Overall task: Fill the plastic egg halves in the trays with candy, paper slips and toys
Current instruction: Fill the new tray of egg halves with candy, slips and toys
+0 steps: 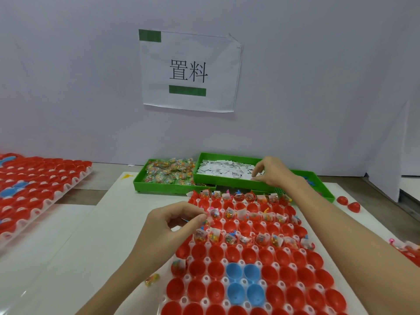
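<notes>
A white tray (pixel 205 279) in front of me holds rows of red egg halves (pixel 263 256) and a few blue ones (pixel 234 270). The far rows hold candy packets, paper slips and small toys. My left hand (pixel 172 223) pinches a small candy packet with a slip (pixel 208 220) over the tray's left side. My right hand (pixel 272 171) reaches into the green bin of white paper slips (pixel 225 170), fingertips pinching at a slip. A green bin of candy packets (pixel 169 172) sits to its left.
A second tray of red and blue egg halves (pixel 34 185) lies at the far left. Two loose red halves (pixel 348 204) sit at the right. One candy packet (pixel 151 279) lies on the table left of the tray. A white wall with a paper sign (pixel 189 71) stands behind.
</notes>
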Action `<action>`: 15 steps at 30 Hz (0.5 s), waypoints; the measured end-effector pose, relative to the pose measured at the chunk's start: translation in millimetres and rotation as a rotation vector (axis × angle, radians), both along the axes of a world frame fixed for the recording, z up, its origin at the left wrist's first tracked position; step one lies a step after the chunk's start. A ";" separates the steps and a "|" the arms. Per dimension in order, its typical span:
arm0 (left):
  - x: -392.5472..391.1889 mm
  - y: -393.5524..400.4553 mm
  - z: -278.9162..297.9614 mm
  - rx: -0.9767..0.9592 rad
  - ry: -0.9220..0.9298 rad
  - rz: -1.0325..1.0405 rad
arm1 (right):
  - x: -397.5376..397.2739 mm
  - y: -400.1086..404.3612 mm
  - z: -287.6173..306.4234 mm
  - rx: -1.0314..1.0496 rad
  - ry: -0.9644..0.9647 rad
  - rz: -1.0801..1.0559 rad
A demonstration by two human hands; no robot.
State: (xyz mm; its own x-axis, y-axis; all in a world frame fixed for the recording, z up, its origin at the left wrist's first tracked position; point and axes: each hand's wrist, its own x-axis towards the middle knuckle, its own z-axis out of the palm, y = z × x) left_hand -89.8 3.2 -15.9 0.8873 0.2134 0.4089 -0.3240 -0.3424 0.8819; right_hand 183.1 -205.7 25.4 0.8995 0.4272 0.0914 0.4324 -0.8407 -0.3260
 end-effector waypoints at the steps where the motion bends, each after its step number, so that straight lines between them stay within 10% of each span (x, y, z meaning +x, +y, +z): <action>1: -0.1 0.0 0.1 -0.004 0.002 0.001 | 0.6 -0.4 -0.8 0.015 0.006 -0.008; 15: -0.7 -2.8 -2.4 -0.055 0.030 -0.023 | -31.9 -18.8 0.3 0.586 -0.071 -0.080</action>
